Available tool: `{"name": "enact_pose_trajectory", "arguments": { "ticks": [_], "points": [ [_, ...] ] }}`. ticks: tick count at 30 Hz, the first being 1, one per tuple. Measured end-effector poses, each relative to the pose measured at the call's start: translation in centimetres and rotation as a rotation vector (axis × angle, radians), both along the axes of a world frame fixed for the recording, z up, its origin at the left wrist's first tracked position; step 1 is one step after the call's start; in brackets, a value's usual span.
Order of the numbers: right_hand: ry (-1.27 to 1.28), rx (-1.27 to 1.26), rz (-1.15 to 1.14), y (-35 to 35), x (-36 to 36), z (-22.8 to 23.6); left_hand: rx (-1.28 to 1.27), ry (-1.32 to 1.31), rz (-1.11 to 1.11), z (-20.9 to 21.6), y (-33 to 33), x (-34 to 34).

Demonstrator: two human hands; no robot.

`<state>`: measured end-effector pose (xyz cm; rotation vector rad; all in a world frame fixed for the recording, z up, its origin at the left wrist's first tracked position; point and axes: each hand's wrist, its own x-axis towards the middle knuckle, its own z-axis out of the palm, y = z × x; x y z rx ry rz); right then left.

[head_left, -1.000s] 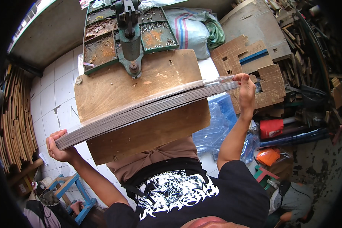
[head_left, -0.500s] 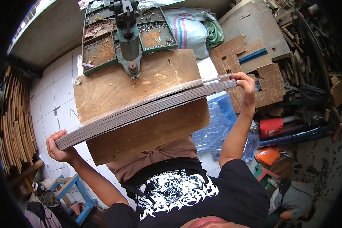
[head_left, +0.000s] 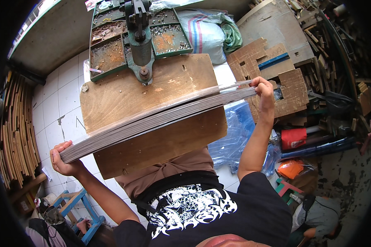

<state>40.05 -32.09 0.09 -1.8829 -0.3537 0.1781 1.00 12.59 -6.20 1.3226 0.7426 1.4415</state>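
Note:
A thick stack of long grey-brown sheets [head_left: 160, 118] stands on edge across the wooden board [head_left: 152, 150]. Clear plastic film shows along its upper side. My left hand [head_left: 64, 159] is closed round the stack's left end, fingers over the far side. At the other end, my right hand [head_left: 263, 89] grips the right corner, its fingers curled over the top edge. A dark gap separates the uppermost layers from the rest toward the right. Beyond the stack, a green hand press [head_left: 141, 55] rises from the board's far edge.
Green metal trays [head_left: 108, 53] with small metal parts flank the press. Blue plastic sheeting [head_left: 231, 136] lies on the right. Cut wooden panels [head_left: 290, 88] and a white woven sack [head_left: 202, 33] are farther back. A blue wooden stool [head_left: 88, 218] stands lower left; another person [head_left: 319, 216] sits lower right.
My right hand has shifted very slightly left and up on the stack's right corner. My left hand and the stack look nearly unchanged.

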Motion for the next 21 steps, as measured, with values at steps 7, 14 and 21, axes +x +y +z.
{"name": "enact_pose_trajectory", "arguments": {
  "ticks": [7,14,21],
  "points": [
    [0.06,0.023,-0.033,0.7,0.0,0.4,0.018,0.015,-0.004,0.1,0.0,-0.1],
    [0.086,-0.023,-0.034,1.1,0.1,1.3,0.013,0.02,-0.01,0.1,0.0,-0.1],
    [0.134,-0.036,0.0,0.8,1.3,1.0,0.005,0.007,-0.025,-0.1,0.2,-0.2]
  ]
}}
